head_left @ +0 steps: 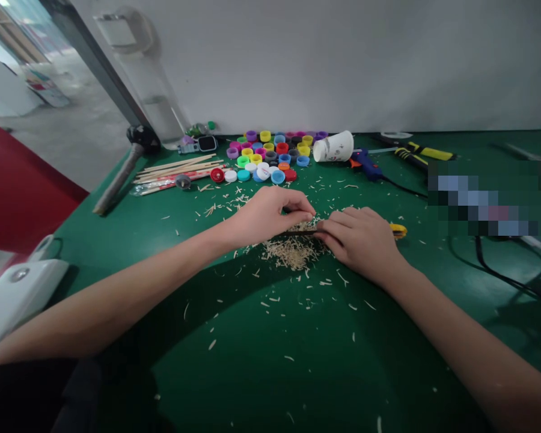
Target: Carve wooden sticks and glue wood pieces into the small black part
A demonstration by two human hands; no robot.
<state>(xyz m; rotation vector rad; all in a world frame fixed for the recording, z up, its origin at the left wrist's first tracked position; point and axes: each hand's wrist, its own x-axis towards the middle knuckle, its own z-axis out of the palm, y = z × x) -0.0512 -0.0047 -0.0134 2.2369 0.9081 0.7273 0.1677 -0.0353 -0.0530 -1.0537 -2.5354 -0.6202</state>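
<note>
My right hand (360,243) is closed around a utility knife, whose yellow end (398,230) sticks out to the right of it. The knife's dark blade (300,233) points left, just above a heap of pale wood shavings (293,252). My left hand (270,213) is closed in a pinch at the blade's left end, thumb and forefinger near my right fingertips. Whatever lies between those fingers is hidden or too small to name. Loose shavings are scattered over the green table (252,385) around both hands.
Behind the hands lie many coloured bottle caps (270,150), wooden sticks (180,168) and a tipped paper cup (333,147). A blue glue gun (366,165) trails its cable rightward. A hammer (121,174) lies left, and a white device (22,294) stands at the left edge.
</note>
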